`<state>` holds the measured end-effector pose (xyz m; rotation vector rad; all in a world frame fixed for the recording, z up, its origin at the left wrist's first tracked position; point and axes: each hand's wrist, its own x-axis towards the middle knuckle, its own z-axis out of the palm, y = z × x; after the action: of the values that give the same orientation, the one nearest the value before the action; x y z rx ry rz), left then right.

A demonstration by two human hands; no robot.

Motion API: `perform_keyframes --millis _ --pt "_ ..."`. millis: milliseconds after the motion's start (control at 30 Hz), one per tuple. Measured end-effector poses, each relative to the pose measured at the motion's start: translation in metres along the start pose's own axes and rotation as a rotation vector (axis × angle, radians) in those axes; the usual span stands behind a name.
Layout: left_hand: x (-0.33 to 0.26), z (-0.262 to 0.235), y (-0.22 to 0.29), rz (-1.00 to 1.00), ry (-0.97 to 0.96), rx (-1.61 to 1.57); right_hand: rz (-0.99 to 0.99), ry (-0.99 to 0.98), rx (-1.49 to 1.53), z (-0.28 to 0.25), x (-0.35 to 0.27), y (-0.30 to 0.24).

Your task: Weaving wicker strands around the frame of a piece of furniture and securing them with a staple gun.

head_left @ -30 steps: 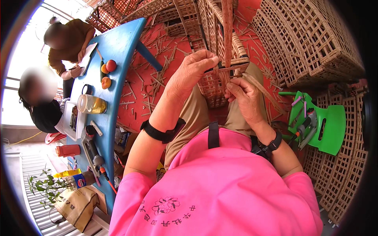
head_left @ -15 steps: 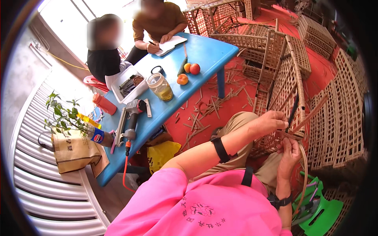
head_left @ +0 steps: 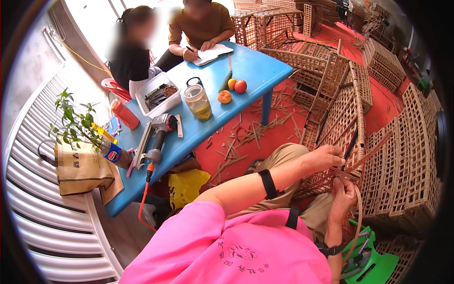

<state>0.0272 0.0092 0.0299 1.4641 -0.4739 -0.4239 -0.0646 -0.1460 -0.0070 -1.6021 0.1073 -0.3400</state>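
view swung leftward — left hand (head_left: 326, 158), right hand (head_left: 344, 195): fingers narrow at one basket (head_left: 344, 111)

This is a basket workshop: woven baskets (head_left: 399, 170) crowd it, cut strips (head_left: 257, 136) litter the red floor (head_left: 380, 106), a power tool (head_left: 160, 137) lies by.

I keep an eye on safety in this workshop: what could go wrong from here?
The tan strip at the right hand curves down toward the green plastic chair and could snag there. The orange hose hangs over the edge of the blue table; a tug might drag the nail gun off. Strip scraps on the red floor may slide underfoot.
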Motion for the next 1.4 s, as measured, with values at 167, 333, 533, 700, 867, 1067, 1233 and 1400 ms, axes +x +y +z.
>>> perform_keyframes --millis 167,333,533,700,867,1067,1233,1400 --pt "-0.002 -0.004 0.001 0.013 0.005 0.013 -0.154 0.013 -0.38 0.002 -0.009 -0.027" --pt "0.005 0.0 -0.008 -0.005 -0.022 -0.118 -0.635 0.02 -0.772 -0.011 -0.022 -0.068" --pt "0.002 0.002 -0.01 0.004 -0.029 -0.165 -0.587 -0.148 -0.766 0.005 0.002 -0.091" --pt "0.002 0.002 -0.011 0.055 -0.008 -0.108 -0.706 -0.217 -0.903 -0.002 0.027 -0.087" --pt "-0.004 0.0 0.003 0.031 -0.012 -0.031 -0.628 -0.265 -0.807 -0.001 0.031 -0.093" --pt "-0.001 -0.001 -0.004 0.056 0.004 -0.026 -0.536 -0.277 -0.66 -0.001 0.033 -0.088" --pt "-0.001 0.0 -0.004 0.053 -0.003 -0.022 -0.696 -0.301 -0.653 -0.005 0.034 -0.083" --pt "-0.003 -0.001 -0.003 0.073 0.004 -0.005 -0.654 -0.282 -0.61 -0.004 0.031 -0.087"
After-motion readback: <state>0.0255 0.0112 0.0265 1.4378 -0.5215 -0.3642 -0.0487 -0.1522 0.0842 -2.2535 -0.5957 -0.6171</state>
